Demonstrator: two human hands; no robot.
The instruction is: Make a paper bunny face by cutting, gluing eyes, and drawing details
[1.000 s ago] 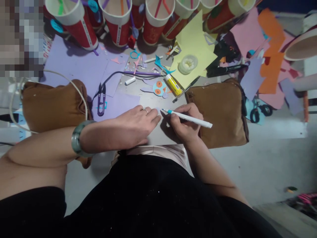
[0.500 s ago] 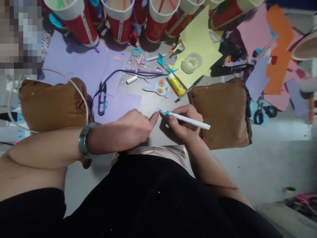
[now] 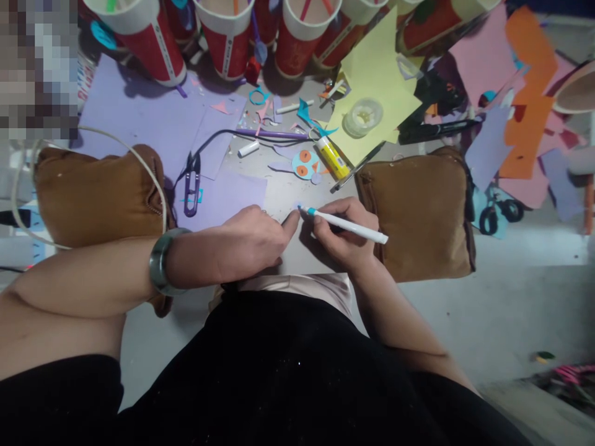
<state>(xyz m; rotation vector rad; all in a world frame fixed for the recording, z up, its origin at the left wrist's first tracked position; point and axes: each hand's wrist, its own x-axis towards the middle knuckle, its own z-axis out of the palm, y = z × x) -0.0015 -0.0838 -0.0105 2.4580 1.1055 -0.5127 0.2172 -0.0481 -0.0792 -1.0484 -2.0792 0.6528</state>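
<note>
My right hand is closed around a white felt-tip marker with a blue-green band near its point. The marker's tip meets a tiny pale purple paper piece on the table, though its outline is hard to make out. From the left, the extended index finger of my left hand presses at that same piece; its other fingers are curled under. Just beyond lies a blue paper face with orange eyes and purple ears. A yellow glue stick lies to its right, and a white marker cap to its left.
Brown cushions flank my hands. Purple thread snips lie on purple paper. Red-and-white paper cups line the back. A tape roll rests on yellow paper; coloured scraps and black-handled scissors are at right.
The marker's back end has swung slightly left and down as my right hand shifts a little. My left hand stays nearly in place. The view has moved slightly.
</note>
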